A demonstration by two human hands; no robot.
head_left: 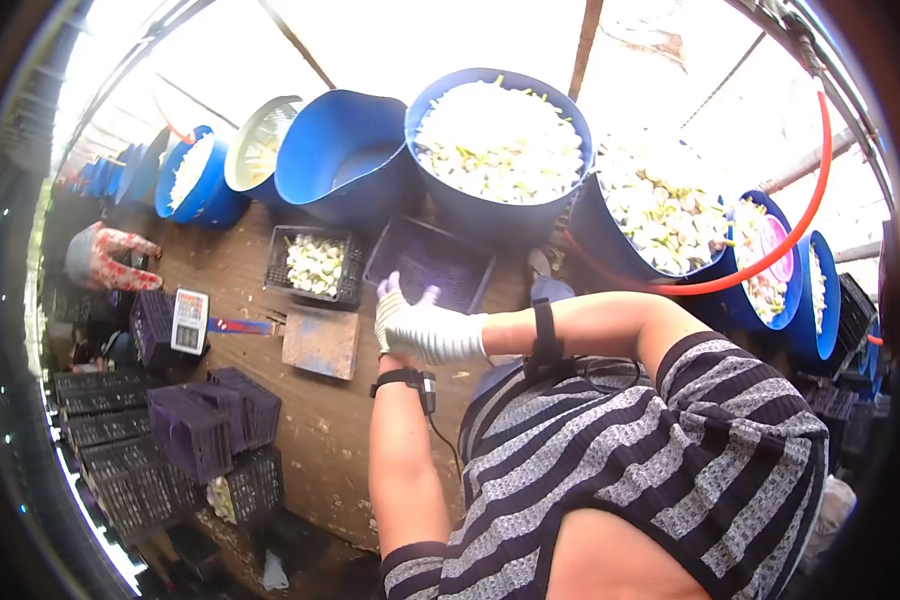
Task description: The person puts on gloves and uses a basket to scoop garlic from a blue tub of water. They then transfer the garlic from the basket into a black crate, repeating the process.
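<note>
My left hand (394, 298) points up from the bottom of the head view, its purple-tipped fingers stretched out and apart. My right hand (435, 333), in a white ribbed glove, reaches in from the right and lies across it, fingers wrapped over the left glove. Much of the left hand is hidden beneath. Just beyond both hands is a purple crate (450, 255) with no contents visible. Left of it, a black crate (278, 268) holds small white and green buds (316, 265). A worn wooden block (320, 342) lies beside my hands.
Large blue tubs line the far side; one tub (560, 215) is heaped with white-green pieces. A red hose (810, 210) arcs at right. Left are a co-worker's patterned-gloved hand (120, 255), a white device with a coloured panel (190, 320) and stacked crates (185, 430).
</note>
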